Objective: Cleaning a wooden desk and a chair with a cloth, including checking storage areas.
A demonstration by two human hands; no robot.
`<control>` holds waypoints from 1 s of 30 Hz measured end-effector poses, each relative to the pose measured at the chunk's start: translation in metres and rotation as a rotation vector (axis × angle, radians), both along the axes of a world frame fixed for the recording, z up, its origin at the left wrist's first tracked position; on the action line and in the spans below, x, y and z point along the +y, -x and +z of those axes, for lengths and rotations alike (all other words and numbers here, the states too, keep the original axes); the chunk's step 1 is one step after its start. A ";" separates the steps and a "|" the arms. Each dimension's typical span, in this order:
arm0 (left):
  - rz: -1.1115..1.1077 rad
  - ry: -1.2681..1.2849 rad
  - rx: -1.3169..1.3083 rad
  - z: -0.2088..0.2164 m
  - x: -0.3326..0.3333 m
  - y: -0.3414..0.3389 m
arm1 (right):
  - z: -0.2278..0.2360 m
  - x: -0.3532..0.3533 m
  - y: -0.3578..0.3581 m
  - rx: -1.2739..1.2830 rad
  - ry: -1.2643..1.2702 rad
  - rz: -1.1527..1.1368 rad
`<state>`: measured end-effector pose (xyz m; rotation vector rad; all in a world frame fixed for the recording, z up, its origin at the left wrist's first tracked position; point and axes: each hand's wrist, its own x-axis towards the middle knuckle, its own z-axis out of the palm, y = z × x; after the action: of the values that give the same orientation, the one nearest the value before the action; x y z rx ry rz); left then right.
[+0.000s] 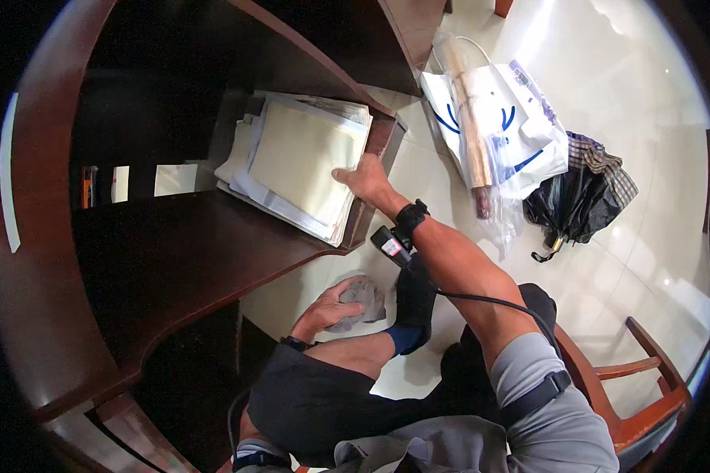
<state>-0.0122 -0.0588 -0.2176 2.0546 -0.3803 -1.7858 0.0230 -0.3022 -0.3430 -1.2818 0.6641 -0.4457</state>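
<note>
My left hand [322, 313] is closed around a crumpled grey cloth [358, 304], held low beside my shin. A thick stack of papers [304, 154], with cream and white sheets on top, lies at the right end of a dark brown wooden desk [189, 244]. At the stack's right edge is my right hand [367, 180], its thumb on the top sheets and its fingers curled at the side. The undersides of those fingers are hidden.
Right of the desk, on the pale tiled floor, are a white plastic bag [528, 118], a plastic-wrapped wooden roll [472, 118] and a folded black umbrella [576, 197] with a checked border. A wooden chair [647, 418] stands at the lower right.
</note>
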 end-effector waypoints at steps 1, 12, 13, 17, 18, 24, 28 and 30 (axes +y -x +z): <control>-0.005 -0.002 0.002 -0.002 -0.003 0.001 | 0.002 -0.006 -0.001 0.077 0.017 0.021; 0.078 0.024 0.004 -0.002 0.010 0.002 | 0.015 -0.012 -0.006 0.124 -0.247 0.028; 0.087 0.024 0.007 -0.001 0.013 0.000 | 0.016 -0.011 -0.005 0.176 -0.187 0.047; 0.055 0.100 -0.057 0.003 0.021 -0.003 | 0.004 -0.008 -0.010 0.233 0.045 -0.016; 0.094 0.119 -0.030 -0.005 0.028 -0.005 | 0.027 -0.006 0.002 0.316 0.178 -0.034; 0.019 0.131 -0.074 -0.011 0.011 0.005 | 0.074 -0.062 0.049 0.487 0.565 -0.055; 0.049 0.173 -0.008 -0.010 0.000 0.003 | 0.088 -0.107 0.092 0.486 0.596 0.227; 0.036 0.132 -0.047 -0.021 -0.001 0.000 | 0.106 -0.123 0.118 0.445 0.693 0.153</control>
<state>-0.0126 -0.0593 -0.2386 2.0014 -0.4591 -1.6488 -0.0952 -0.4252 -0.2372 -2.1124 0.8063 -0.2670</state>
